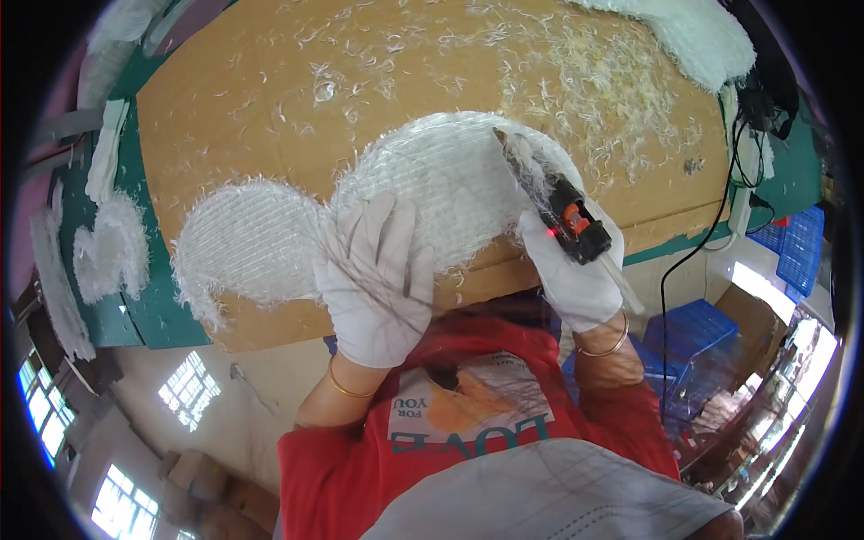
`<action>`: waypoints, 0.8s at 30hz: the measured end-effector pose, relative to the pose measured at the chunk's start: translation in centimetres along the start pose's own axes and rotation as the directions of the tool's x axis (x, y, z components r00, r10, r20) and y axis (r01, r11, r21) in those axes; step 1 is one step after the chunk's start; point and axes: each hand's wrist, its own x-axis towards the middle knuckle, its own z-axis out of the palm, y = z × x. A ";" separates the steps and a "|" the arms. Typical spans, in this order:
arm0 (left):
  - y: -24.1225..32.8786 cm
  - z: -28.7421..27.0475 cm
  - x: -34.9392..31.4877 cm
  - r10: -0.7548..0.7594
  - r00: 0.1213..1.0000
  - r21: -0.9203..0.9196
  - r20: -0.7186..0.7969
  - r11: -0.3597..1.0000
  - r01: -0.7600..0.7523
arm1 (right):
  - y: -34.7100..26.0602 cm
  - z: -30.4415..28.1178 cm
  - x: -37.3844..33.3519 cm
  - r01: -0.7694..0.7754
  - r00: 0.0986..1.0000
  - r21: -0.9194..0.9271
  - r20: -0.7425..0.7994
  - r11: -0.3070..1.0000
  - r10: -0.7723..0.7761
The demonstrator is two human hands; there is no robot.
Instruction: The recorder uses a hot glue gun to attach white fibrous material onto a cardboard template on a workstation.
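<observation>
A white, shaggy-edged piece of ribbed fabric (252, 229), made of a small round part and a larger round part joined at a narrow neck, lies on a brown cardboard sheet. My left hand (373, 279), in a white glove, rests flat on it near the neck, fingers stretched out. In my gloved right hand (567, 279) is a black power tool (569, 216) with orange parts and a long pointed tip. White fibres cling around that tip, which lies over the larger part's upper right. Whether the tip touches the fabric I cannot tell.
Loose fibre clippings are scattered over the cardboard (243, 99). More fluffy white pieces lie on the green table (166, 315) at the left and at the far right corner. A black cable (670, 270) hangs down on the right, near blue crates (693, 333).
</observation>
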 end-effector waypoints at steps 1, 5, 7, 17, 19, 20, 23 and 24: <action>0.2 -0.1 0.3 0.004 0.999 -0.021 -0.040 1.000 -0.005 | -0.2 0.2 0.2 0.003 1.000 0.007 0.004 1.000 -0.003; 0.3 -0.3 0.7 -0.004 0.995 -0.068 -0.104 0.998 -0.003 | -1.5 1.7 1.2 0.179 0.984 -0.079 0.022 0.981 -0.178; 0.3 -0.3 0.7 -0.020 0.996 -0.084 -0.091 0.996 0.012 | -1.7 2.0 1.5 0.121 0.991 -0.120 0.076 0.985 -0.113; 0.0 -0.5 0.7 -0.020 0.996 -0.122 -0.089 0.992 0.009 | -1.9 1.2 1.1 -0.050 0.996 -0.062 0.064 0.997 0.054; 0.1 -0.3 0.6 -0.020 0.995 -0.126 -0.095 0.992 0.008 | -2.0 1.1 1.1 -0.085 0.995 -0.006 0.044 0.996 0.086; 0.2 -0.3 0.6 -0.031 0.996 -0.113 -0.078 0.993 0.022 | -2.1 0.9 1.1 -0.120 0.990 -0.023 0.076 0.992 0.122; 0.3 -0.3 0.6 -0.035 0.997 -0.092 -0.074 0.995 0.029 | -2.4 0.9 1.2 -0.124 0.985 -0.066 0.110 0.990 0.130; 0.3 -0.3 0.6 -0.029 0.996 -0.081 -0.086 0.996 0.022 | -2.5 1.0 1.3 -0.092 0.988 -0.086 0.116 0.992 0.102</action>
